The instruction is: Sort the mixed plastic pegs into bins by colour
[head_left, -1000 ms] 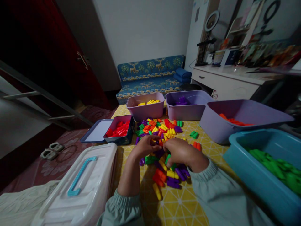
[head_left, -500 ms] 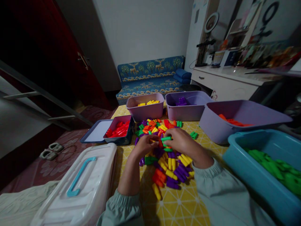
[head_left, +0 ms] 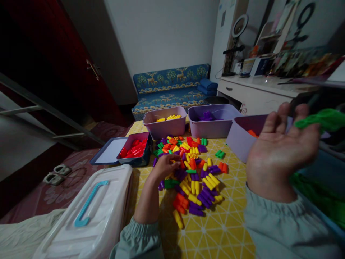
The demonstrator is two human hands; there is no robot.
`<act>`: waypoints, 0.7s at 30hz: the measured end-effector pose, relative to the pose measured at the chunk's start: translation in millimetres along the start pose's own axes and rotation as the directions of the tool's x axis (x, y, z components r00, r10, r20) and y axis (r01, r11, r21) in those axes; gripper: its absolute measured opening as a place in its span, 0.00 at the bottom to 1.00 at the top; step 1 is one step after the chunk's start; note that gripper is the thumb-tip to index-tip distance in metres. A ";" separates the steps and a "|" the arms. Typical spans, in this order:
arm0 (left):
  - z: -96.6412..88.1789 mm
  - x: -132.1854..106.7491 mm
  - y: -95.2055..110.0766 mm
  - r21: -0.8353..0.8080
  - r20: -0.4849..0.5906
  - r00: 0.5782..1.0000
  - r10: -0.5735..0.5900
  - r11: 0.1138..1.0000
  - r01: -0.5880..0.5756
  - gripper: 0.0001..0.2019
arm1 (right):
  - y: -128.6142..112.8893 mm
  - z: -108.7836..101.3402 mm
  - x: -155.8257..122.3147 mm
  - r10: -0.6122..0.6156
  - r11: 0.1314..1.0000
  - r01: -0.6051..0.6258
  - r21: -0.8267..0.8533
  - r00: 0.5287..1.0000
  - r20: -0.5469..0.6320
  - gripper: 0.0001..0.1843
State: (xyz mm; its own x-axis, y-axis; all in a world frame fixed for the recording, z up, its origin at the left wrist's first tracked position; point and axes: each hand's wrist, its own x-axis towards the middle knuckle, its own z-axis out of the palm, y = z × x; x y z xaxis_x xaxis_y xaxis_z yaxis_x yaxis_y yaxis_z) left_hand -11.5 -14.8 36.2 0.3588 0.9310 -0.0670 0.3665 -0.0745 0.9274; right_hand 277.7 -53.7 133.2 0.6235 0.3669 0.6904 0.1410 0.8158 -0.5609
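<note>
A heap of small plastic pegs point(head_left: 192, 176) in red, yellow, green, purple and orange lies on the yellow patterned tablecloth point(head_left: 215, 233). My left hand point(head_left: 164, 167) rests on the heap's left edge, fingers curled onto small pegs I cannot make out. My right hand point(head_left: 280, 154) is raised at the right, palm toward me and fingers spread. Blurred green pegs point(head_left: 323, 120) are just off its fingertips, above the blue bin point(head_left: 323, 169) that holds green pegs.
Purple tubs stand behind the heap: one with yellow pegs point(head_left: 165, 126), one with purple pegs point(head_left: 212, 124), one with orange pegs point(head_left: 239, 142). A dark box with red pegs point(head_left: 133, 147) and a white lidded case point(head_left: 88, 212) sit at the left.
My right hand left the heap with green pegs and swung up to the right over the blue bin, its fingers now spread. My left hand stayed on the heap.
</note>
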 end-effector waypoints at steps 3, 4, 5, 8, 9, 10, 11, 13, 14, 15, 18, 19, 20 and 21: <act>0.1 -0.7 2.6 -0.015 -0.003 1.000 -0.001 1.000 0.001 0.20 | 10.6 -15.7 2.7 0.049 0.996 -0.047 -0.076 0.999 0.016 0.29; 0.1 -1.3 4.3 -0.017 -0.005 1.000 -0.004 1.000 0.004 0.19 | 10.7 -16.0 2.1 0.064 0.994 -0.064 -0.093 0.998 -0.003 0.31; 0.1 -2.1 6.1 -0.018 -0.007 1.000 -0.007 1.000 0.007 0.19 | 9.0 -14.0 1.0 0.079 0.991 -0.081 -0.109 0.997 -0.024 0.33; 0.6 -4.3 10.8 -0.041 -0.006 1.000 -0.019 0.999 0.019 0.18 | -3.8 1.0 -3.1 0.133 0.984 -0.145 -0.108 0.985 -0.108 0.34; 0.9 -4.6 11.8 -0.058 -0.012 0.999 -0.032 0.998 0.031 0.18 | -8.2 7.8 -4.8 0.156 0.983 -0.167 -0.075 0.977 -0.143 0.33; 1.2 -4.5 12.3 -0.074 -0.027 0.998 -0.050 0.996 0.048 0.19 | -11.3 14.9 -7.0 0.179 0.982 -0.187 -0.029 0.968 -0.177 0.30; 1.4 -4.0 12.6 -0.084 -0.061 0.996 -0.066 0.995 0.061 0.19 | -12.5 22.0 -9.9 0.200 0.979 -0.202 0.013 0.959 -0.202 0.28; 0.9 -1.9 12.0 -0.077 -0.193 0.979 -0.067 0.996 0.052 0.19 | -7.7 35.8 -18.8 0.231 0.973 -0.230 0.028 0.955 -0.186 0.24; 0.0 -0.5 11.2 -0.060 -0.278 0.959 -0.048 0.998 0.032 0.18 | -1.7 42.0 -25.2 0.246 0.968 -0.250 -0.016 0.960 -0.136 0.23; -1.3 0.8 10.1 -0.037 -0.361 0.932 -0.021 0.999 0.008 0.18 | 6.2 47.5 -32.8 0.269 0.959 -0.273 -0.081 0.962 -0.054 0.23; -6.4 3.3 4.1 0.046 -0.550 0.833 0.061 0.998 -0.042 0.15 | 35.2 57.3 -62.2 0.418 0.885 -0.302 -0.355 0.851 0.318 0.22; -7.7 3.3 1.3 0.079 -0.588 0.804 0.087 0.996 -0.050 0.14 | 44.7 58.1 -73.1 0.449 0.855 -0.235 -0.463 0.782 0.432 0.22; -8.5 3.0 -1.8 0.110 -0.619 0.778 0.111 0.993 -0.054 0.13 | 53.4 57.7 -84.0 0.465 0.821 -0.123 -0.558 0.712 0.527 0.24; -8.5 2.5 -4.8 0.136 -0.644 0.754 0.130 0.989 -0.054 0.13 | 60.9 56.4 -94.3 0.470 0.785 -0.001 -0.620 0.653 0.594 0.27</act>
State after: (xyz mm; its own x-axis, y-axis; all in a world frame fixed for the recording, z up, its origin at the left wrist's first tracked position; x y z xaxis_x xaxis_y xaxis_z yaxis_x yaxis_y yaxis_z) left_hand -19.7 -9.0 34.7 -0.2350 0.9222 0.3070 0.4597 -0.1729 0.8711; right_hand 184.2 -13.4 59.8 0.0164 0.8884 0.4588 0.5870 0.3629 -0.7237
